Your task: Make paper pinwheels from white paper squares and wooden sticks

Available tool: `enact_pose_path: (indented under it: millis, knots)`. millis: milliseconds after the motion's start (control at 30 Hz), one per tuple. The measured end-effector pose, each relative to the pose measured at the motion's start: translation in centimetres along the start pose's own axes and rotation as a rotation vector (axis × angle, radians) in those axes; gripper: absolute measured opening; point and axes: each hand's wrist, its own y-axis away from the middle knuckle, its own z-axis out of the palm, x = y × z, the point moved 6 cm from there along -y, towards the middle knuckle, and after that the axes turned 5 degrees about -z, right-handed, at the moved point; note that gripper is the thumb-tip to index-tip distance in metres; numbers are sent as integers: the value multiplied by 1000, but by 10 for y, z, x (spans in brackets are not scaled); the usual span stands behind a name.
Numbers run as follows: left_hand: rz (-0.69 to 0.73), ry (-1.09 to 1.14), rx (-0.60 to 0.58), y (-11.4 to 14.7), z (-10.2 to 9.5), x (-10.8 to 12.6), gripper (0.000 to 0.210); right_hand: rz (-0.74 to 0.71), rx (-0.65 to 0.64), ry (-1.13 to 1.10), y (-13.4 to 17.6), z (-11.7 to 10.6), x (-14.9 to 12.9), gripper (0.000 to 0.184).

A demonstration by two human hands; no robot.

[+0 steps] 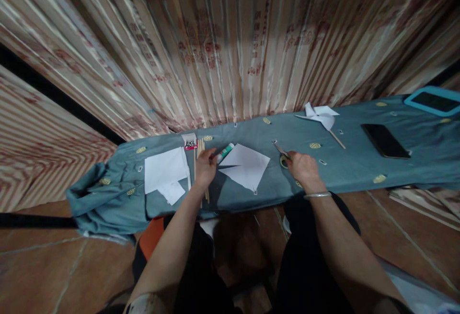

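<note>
My right hand point(304, 168) is closed round a pair of scissors point(280, 150), its blades pointing up and left, apart from the paper. A greenish ring point(283, 162) shows beside those fingers; I cannot tell whether it is the handle or a separate roll. Between my hands a white paper square point(249, 165) lies flat, with a slit cut in from its left corner. Just left of it, my left hand point(206, 165) hovers over thin wooden sticks point(207, 194), fingers apart. Its fingertips are by a green and white glue tube point(225, 152), partly hidden by the paper.
White sheets point(165, 168) and a small paper scrap point(171, 192) lie at left. Behind them is a small red box of metal pins point(190, 143). A paper pinwheel on a stick point(321, 117), a black phone point(385, 140) and a blue-framed tablet point(433, 101) lie at right. A curtain hangs behind.
</note>
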Motion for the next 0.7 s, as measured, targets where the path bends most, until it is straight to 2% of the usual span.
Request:
enact_pose_path:
  millis: [200, 367, 533, 633, 700]
  knots:
    - [62, -198, -83, -5, 11, 6, 25, 2, -15, -22, -4, 2, 4, 38]
    - [23, -162, -110, -10, 12, 11, 13, 6, -60, -42, -5, 4, 5, 36]
    - [-73, -48, -66, -16, 8, 8, 15, -18, -23, -83, -3, -2, 3, 30]
    - [-187, 234, -65, -8, 9, 12, 25, -30, 81, -394, -3, -7, -5, 26]
    - [-297, 526, -186, 7, 19, 20, 38, -46, 95, -792, -2, -6, -18, 27]
